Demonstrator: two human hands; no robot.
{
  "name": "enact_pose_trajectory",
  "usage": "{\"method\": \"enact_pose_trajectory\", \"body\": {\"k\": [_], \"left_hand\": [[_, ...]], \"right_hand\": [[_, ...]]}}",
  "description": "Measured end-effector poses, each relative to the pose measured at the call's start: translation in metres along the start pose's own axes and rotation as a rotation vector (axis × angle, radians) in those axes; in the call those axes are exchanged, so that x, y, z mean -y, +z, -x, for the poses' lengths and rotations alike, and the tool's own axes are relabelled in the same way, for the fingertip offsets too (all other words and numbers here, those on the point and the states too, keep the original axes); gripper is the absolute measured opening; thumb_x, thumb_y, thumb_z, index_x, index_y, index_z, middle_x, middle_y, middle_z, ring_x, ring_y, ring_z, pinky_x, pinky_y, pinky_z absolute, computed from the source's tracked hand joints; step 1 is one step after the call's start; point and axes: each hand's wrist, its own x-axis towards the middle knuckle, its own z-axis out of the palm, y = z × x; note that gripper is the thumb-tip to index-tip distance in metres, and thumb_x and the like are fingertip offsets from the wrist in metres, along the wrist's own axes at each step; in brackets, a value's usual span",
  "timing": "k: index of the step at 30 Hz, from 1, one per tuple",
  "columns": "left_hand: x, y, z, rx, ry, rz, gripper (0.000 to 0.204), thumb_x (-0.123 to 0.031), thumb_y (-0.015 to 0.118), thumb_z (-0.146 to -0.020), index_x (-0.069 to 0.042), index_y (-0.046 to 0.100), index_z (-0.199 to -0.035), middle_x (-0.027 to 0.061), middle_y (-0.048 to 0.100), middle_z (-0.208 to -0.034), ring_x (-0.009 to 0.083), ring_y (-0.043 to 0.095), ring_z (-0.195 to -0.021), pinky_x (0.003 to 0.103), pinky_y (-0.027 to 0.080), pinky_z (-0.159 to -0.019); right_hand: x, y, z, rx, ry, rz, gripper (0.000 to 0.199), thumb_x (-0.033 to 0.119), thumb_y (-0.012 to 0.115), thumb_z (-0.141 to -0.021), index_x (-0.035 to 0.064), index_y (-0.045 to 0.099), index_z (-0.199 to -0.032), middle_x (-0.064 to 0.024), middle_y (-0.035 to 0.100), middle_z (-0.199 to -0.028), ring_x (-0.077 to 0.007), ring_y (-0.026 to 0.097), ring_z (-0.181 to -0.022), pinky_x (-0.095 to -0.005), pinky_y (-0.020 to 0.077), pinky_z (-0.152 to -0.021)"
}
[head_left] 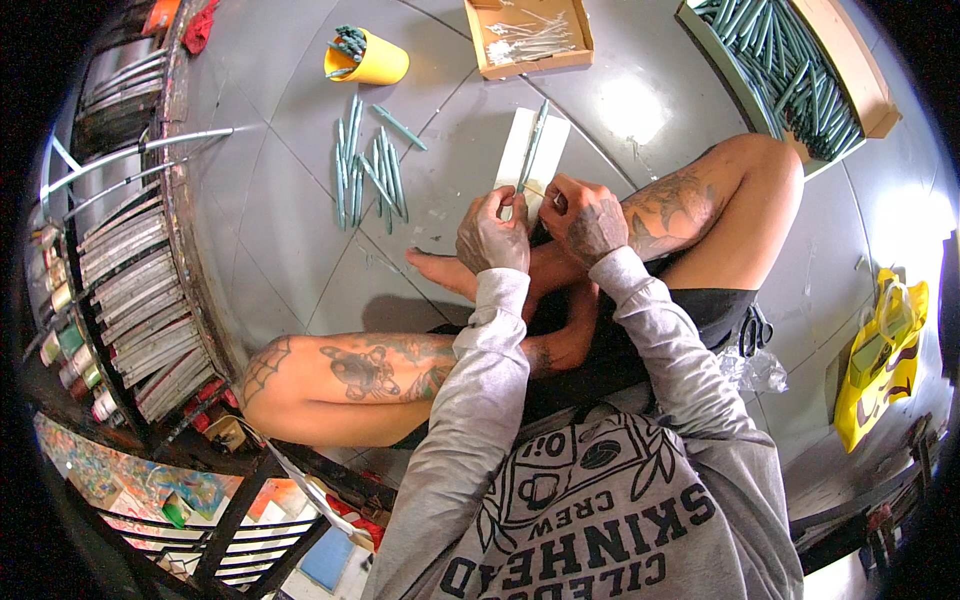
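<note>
My left hand (pixel 495 232) and my right hand (pixel 585 222) come together in front of my crossed legs, both with fingers closed in a pinch. A thin pale strand (pixel 533 190) seems to run between the fingertips; what each hand grips is too small to make out. Slim dark teal pens (pixel 534 145) lie lengthwise on a white rectangular board (pixel 551 140), their near end at my fingertips. To the left, several loose teal pens (pixel 350 170) rest on the floor. Behind them a yellow cup (pixel 383 60) lies tilted, with more pens inside.
An open cardboard box (pixel 535 68) of thin white pieces sits at the far middle. A bigger box (pixel 878 100) at far right is full of teal pens. Dark-handled scissors (pixel 755 328), clear plastic (pixel 763 373) and a yellow bag (pixel 868 400) lie right. Loaded shelves (pixel 140 290) line the left.
</note>
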Motion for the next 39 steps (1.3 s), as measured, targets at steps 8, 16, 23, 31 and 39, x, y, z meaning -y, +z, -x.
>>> {"method": "enact_pose_trajectory", "body": {"k": [8,16,23,31,39], "left_hand": [[-0.002,-0.006,-0.008,0.082,-0.042,-0.083,0.025,-0.036,0.072,-0.08,-0.014,0.075,-0.092,0.0074,0.072,-0.081,0.0263,0.068,-0.075,0.039,0.051,-0.069],[0.017,0.003,-0.014,0.082,-0.058,0.036,0.028,-0.04,0.071,-0.078,-0.014,0.077,-0.087,0.0112,0.072,-0.076,0.0291,0.069,-0.071,0.039,0.052,-0.071],[0.007,-0.003,-0.018,0.146,-0.043,-0.021,0.018,-0.029,0.072,-0.08,-0.011,0.075,-0.08,0.0122,0.07,-0.073,0.0266,0.068,-0.068,0.04,0.051,-0.067],[0.011,0.018,-0.018,0.229,-0.367,0.571,0.01,-0.009,0.073,-0.079,0.0,0.069,-0.08,0.0087,0.067,-0.073,0.0177,0.063,-0.064,0.034,0.05,-0.064],[0.021,0.037,-0.014,0.152,-0.322,0.669,0.013,-0.01,0.075,-0.078,0.001,0.068,-0.08,0.0093,0.068,-0.074,0.0165,0.063,-0.067,0.034,0.05,-0.065]], "right_hand": [[-0.002,-0.007,0.004,0.038,-0.001,0.094,0.016,0.018,0.068,-0.075,0.0041,0.061,-0.078,-0.0145,0.064,-0.071,-0.0336,0.066,-0.066,-0.042,0.0514,-0.062],[0.002,-0.033,-0.007,-0.05,-0.246,0.435,0.017,0.023,0.067,-0.076,0.0121,0.066,-0.089,-0.0066,0.059,-0.096,-0.0252,0.058,-0.093,-0.0402,0.0469,-0.08],[0.004,-0.005,-0.025,0.033,-0.457,0.248,0.019,0.014,0.072,-0.079,0.0049,0.069,-0.095,-0.0093,0.064,-0.095,-0.0294,0.061,-0.09,-0.0406,0.0512,-0.081],[0.007,0.002,-0.03,-0.006,-0.503,0.287,0.017,0.013,0.076,-0.075,0.0069,0.07,-0.09,-0.0058,0.065,-0.089,-0.027,0.062,-0.083,-0.039,0.0522,-0.076],[0.009,0.002,-0.03,-0.028,-0.579,0.401,0.017,0.015,0.076,-0.075,0.0089,0.07,-0.09,-0.0037,0.066,-0.089,-0.0238,0.062,-0.083,-0.0374,0.0504,-0.074]]}}
